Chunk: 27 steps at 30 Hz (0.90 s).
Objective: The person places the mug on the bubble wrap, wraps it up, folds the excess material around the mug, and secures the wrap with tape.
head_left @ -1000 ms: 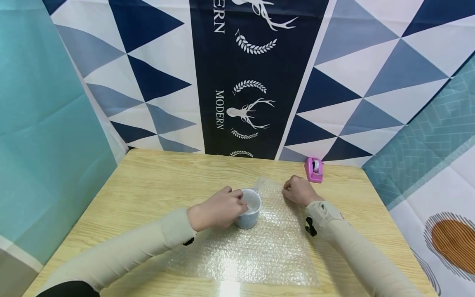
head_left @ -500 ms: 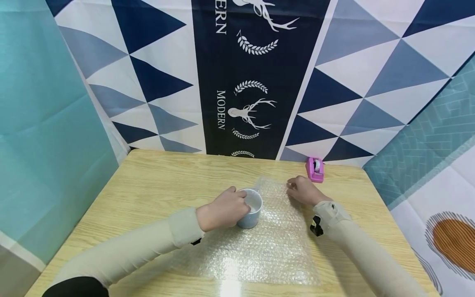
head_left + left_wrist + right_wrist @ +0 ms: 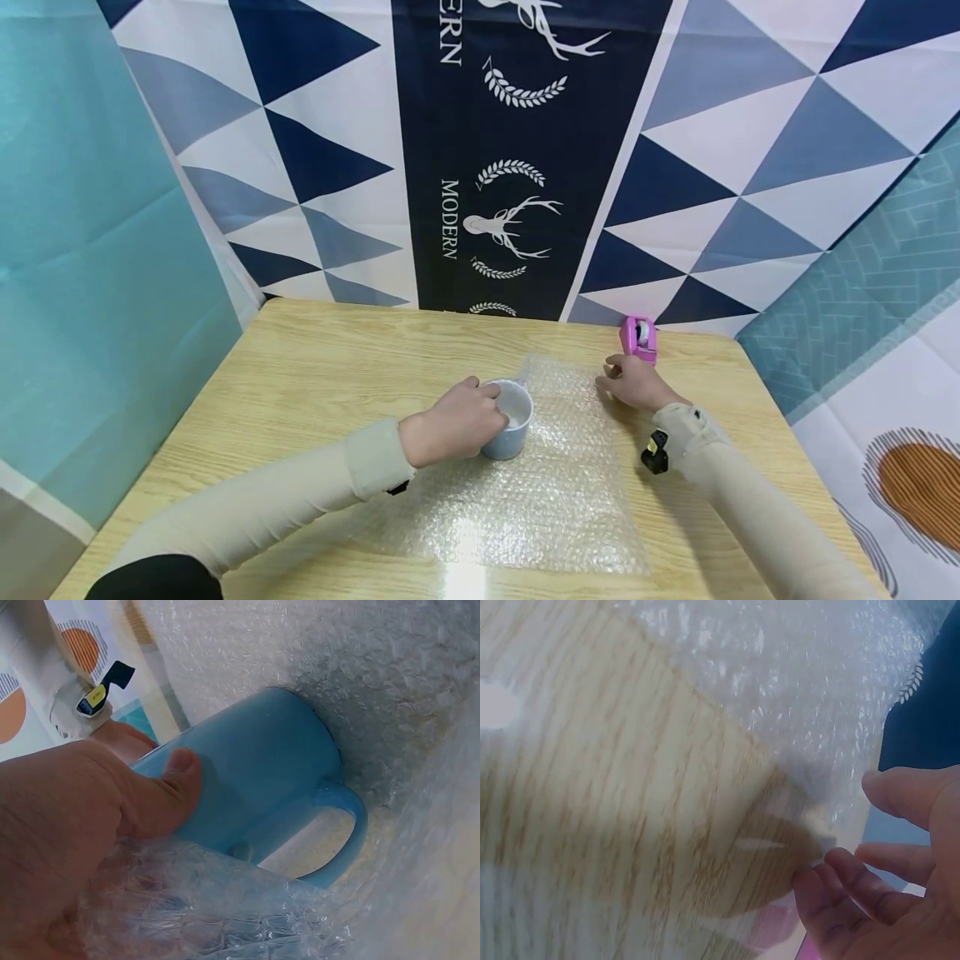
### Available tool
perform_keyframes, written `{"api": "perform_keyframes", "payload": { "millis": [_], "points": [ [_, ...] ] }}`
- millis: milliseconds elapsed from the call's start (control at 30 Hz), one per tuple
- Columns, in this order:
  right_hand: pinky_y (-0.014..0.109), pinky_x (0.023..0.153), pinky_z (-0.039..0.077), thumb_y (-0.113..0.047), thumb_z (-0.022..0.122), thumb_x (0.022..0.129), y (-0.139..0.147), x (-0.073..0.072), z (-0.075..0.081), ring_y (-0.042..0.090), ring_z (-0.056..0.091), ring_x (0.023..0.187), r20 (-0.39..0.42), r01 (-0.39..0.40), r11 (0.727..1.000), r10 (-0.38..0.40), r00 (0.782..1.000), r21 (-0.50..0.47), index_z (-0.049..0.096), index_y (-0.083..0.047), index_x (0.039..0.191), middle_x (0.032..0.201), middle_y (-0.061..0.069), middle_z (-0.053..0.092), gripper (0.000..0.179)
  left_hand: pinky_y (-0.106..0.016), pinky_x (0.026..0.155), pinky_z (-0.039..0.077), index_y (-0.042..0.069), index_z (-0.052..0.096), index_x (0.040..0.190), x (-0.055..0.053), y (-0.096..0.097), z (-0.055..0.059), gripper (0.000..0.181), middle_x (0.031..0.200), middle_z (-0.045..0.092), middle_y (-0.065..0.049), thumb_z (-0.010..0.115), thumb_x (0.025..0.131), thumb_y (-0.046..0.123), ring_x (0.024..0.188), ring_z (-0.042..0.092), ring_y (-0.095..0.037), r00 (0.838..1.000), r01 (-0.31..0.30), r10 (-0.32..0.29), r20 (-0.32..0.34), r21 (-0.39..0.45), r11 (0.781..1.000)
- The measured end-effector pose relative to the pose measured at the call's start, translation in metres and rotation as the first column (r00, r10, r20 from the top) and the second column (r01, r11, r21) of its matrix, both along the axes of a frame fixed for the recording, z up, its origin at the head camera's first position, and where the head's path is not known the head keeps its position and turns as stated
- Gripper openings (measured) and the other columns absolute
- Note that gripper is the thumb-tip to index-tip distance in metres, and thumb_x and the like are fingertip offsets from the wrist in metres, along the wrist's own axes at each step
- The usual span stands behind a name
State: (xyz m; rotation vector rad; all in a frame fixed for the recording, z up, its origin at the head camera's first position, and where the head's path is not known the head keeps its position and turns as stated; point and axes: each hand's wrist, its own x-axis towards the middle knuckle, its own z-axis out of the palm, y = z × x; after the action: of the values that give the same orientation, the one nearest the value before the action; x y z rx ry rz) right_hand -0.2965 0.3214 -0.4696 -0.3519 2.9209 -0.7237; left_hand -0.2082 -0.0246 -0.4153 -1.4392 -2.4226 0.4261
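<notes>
A light blue mug (image 3: 507, 439) stands on a sheet of bubble wrap (image 3: 555, 500), its handle (image 3: 349, 832) turned to the far side. My left hand (image 3: 454, 423) grips it at the near left, the thumb (image 3: 180, 784) pressed along the mug's outside. Bubble wrap bunches up over the other fingers of that hand in the left wrist view and hides them. Over the table just right of the wrap's edge is my right hand (image 3: 636, 383), fingers loosely bent and holding nothing. A pink tape dispenser (image 3: 639, 340) stands just beyond it, partly covered by the hand.
The wood-grain table (image 3: 337, 358) ends at the back against a hanging cloth (image 3: 495, 167) with triangles and deer heads. Teal cloth (image 3: 97, 250) hangs on the left side, and more patterned cloth (image 3: 885, 333) on the right.
My right hand has moved right, away from the bubble wrap's edge and closer to the tape dispenser, its fingers loosening. My left hand stays at the mug, its fingers slightly resettled.
</notes>
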Motion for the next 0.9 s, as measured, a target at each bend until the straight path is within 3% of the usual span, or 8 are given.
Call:
{"api": "perform_keyframes", "payload": {
  "millis": [133, 400, 567, 733, 900],
  "points": [
    [0.047, 0.08, 0.057, -0.018, 0.069, 0.095, 0.0, -0.001, 0.001, 0.023, 0.064, 0.079, 0.006, -0.012, 1.0, 0.012, 1.0, 0.007, 0.062, 0.015, 0.121, 0.096, 0.022, 0.07, 0.042, -0.028, 0.063, 0.042, 0.026, 0.079, 0.092, 0.001, -0.001, 0.0, 0.009, 0.085, 0.076, 0.01, 0.082, 0.084, 0.026, 0.08, 0.058, -0.012, 1.0, -0.004, 0.004, 0.01, 0.006, 1.0],
    [0.049, 0.086, 0.056, -0.021, 0.069, 0.095, -0.002, -0.005, -0.002, 0.023, 0.063, 0.084, 0.004, -0.013, 0.998, 0.012, 1.0, 0.055, 0.067, 0.012, 0.118, 0.1, 0.021, 0.072, 0.04, -0.029, 0.063, 0.04, 0.025, 0.078, 0.089, -0.001, -0.001, 0.0, 0.005, 0.084, 0.076, 0.008, 0.078, 0.086, 0.021, 0.081, 0.057, -0.013, 0.999, -0.006, 0.006, 0.041, 0.013, 1.0],
    [0.05, 0.088, 0.055, -0.026, 0.068, 0.096, -0.004, -0.005, -0.001, 0.026, 0.063, 0.087, 0.022, -0.013, 0.998, 0.011, 1.0, 0.058, 0.068, 0.01, 0.119, 0.102, 0.021, 0.073, 0.043, -0.029, 0.062, 0.04, 0.025, 0.078, 0.088, -0.002, 0.001, -0.001, 0.006, 0.083, 0.075, 0.008, 0.079, 0.085, 0.021, 0.08, 0.058, -0.013, 1.0, 0.001, -0.002, 0.022, 0.023, 1.0],
    [0.045, 0.09, 0.053, -0.036, 0.068, 0.098, -0.01, -0.002, 0.004, 0.028, 0.061, 0.101, 0.173, 0.044, 0.998, -0.035, 0.984, -0.046, 0.062, 0.004, 0.129, 0.115, 0.021, 0.069, 0.051, -0.029, 0.063, 0.041, 0.025, 0.078, 0.087, -0.001, 0.0, 0.0, 0.005, 0.083, 0.075, 0.008, 0.078, 0.086, 0.02, 0.08, 0.058, -0.013, 0.999, -0.008, 0.008, 0.033, 0.009, 1.0],
    [0.03, 0.074, 0.047, -0.027, 0.073, 0.096, -0.012, 0.005, 0.01, 0.021, 0.056, 0.09, 0.307, 0.111, 0.965, -0.034, 0.951, -0.239, 0.052, 0.002, 0.13, 0.102, 0.012, 0.063, 0.049, -0.029, 0.063, 0.041, 0.025, 0.078, 0.087, -0.001, 0.0, 0.0, 0.005, 0.082, 0.075, 0.007, 0.079, 0.085, 0.02, 0.08, 0.058, -0.013, 0.999, -0.007, 0.006, 0.041, 0.017, 1.0]
  ]
}}
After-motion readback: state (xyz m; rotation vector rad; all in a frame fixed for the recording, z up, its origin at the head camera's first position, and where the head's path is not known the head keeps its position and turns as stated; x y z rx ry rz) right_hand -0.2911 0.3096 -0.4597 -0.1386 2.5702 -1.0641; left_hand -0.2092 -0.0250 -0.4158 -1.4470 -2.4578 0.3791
